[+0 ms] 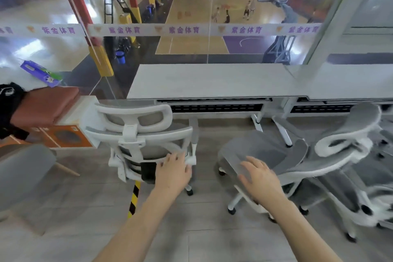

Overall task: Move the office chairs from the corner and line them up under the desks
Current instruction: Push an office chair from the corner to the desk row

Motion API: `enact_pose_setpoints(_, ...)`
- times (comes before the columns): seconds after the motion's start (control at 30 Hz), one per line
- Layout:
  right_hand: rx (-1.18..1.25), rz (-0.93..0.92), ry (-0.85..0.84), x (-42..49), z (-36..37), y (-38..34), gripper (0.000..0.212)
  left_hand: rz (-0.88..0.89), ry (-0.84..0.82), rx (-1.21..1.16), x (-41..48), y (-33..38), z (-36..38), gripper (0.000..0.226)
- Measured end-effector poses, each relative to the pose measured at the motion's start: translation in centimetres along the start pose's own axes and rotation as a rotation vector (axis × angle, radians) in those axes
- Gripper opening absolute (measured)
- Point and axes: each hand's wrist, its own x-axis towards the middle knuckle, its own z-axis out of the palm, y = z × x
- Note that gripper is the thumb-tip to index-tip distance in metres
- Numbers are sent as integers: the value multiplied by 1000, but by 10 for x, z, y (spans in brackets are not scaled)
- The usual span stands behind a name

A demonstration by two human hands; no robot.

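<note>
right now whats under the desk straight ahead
A black slotted tray hangs beneath the desk, with a white desk leg at its right and bare floor below. The backrest of the left white mesh chair covers its left part.

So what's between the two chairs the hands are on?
In the head view, only bare floor lies between the left chair and the right chair; a white desk leg stands behind the gap.

The desk [212, 81] is looking matt; the chair [129, 128] at its left edge is showing a smooth white plastic frame and grey mesh cloth.
</note>
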Motion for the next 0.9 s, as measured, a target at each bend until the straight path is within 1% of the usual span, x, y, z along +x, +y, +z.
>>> enact_pose_setpoints(0.1, 20, 2, 58, -39, -33, 66, 42, 30, -11, 11, -17, 83, 21, 47)
enact_pose_setpoints(0.23, 17, 42, 166, -74, -72, 145, 37, 160, 1, 9, -27, 185, 39, 56)
enact_pose_setpoints(0.4, -35, 95, 277, -90, -116, 237, 31, 281, -8, 21, -22, 288, 46, 58)
enact_pose_setpoints(0.5, -58, 144, 323, -81, -136, 285, 26, 350, -4, 11, -6, 339, 46, 57)
enact_pose_setpoints(0.6, -68, 163, 344, -58, -153, 328, 31, 411, 16, -19, 21, 386, 43, 59)
enact_pose_setpoints(0.77, -71, 154, 304, -2, -180, 379, 40, 516, 66, -40, 72, 462, 31, 54)
enact_pose_setpoints(0.9, -87, 77, 300, 36, -194, 414, 44, 533, 56, -51, 100, 505, 31, 50)
